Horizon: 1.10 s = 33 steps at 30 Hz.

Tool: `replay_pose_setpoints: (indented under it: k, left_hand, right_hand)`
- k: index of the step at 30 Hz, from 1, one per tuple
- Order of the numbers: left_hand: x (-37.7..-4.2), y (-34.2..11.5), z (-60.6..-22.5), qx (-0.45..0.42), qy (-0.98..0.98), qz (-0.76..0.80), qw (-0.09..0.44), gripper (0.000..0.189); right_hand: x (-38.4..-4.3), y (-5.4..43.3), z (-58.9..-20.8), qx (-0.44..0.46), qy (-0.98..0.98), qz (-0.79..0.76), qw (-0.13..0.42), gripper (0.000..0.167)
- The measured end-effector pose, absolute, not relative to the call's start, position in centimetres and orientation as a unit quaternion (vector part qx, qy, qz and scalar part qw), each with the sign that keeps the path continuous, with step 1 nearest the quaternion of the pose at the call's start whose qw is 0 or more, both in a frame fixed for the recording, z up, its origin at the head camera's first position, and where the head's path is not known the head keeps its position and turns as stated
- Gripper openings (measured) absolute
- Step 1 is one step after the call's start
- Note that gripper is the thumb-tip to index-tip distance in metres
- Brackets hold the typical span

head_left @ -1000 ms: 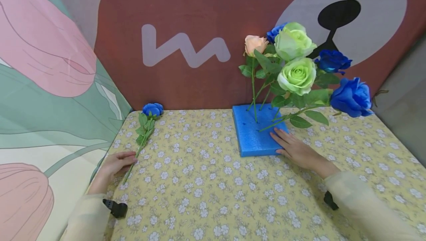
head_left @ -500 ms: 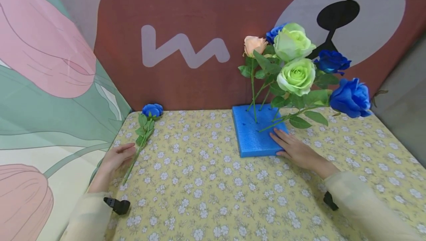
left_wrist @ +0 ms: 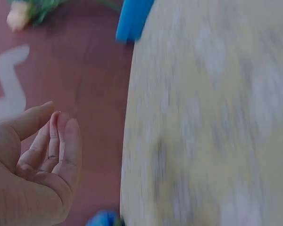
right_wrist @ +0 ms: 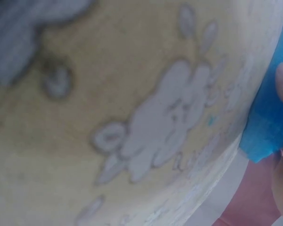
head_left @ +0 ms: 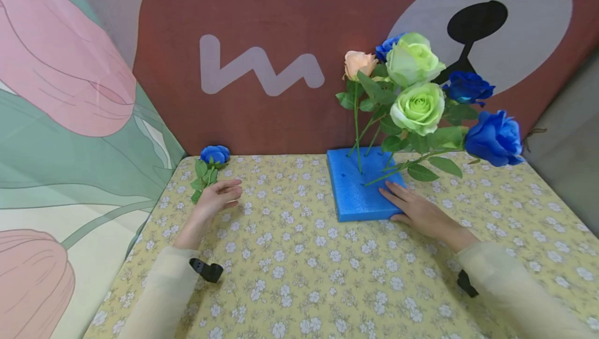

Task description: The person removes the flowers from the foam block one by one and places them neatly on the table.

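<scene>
Six roses (head_left: pixel 418 107) stand in the blue foam block (head_left: pixel 351 201), stems sunk in, several leaning right; the right hand (head_left: pixel 416 211) lies over the block's right edge, fingers straight and slightly spread, probably to steady it; over on the left, one loose blue rose (head_left: pixel 212 162) lies on the bench (head_left: pixel 299 256), bloom pointing at the printed backdrop (head_left: pixel 262 126), long axis running back to front, stem slanting left; the left hand (head_left: pixel 216 198) covers its lower end in the head view, fingers loosely bent, tips near the thumb, nothing held; contact, impossible to tell.
</scene>
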State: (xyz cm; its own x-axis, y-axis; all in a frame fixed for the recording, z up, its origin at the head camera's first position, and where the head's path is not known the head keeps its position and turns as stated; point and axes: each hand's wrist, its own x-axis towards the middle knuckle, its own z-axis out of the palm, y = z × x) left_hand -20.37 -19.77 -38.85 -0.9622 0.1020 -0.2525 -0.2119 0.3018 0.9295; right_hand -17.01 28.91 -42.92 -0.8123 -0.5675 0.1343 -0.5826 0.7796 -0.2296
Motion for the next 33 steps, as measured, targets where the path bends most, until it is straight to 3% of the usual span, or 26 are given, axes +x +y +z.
replay_pose_setpoints:
  k: [14,33]
  left_hand:
    - [-21.8,-7.9,-38.6,0.081,0.767,0.609,0.185,0.04]
    - [-22.6,0.7,-39.4,0.152,0.793,0.579,0.117,0.031]
  right_hand:
    - [-17.5,28.9,-42.8,0.285,-0.948,0.14,-0.006,0.068]
    - [-17.4,29.3,-42.6,0.295,-0.949,0.108,0.015,0.064]
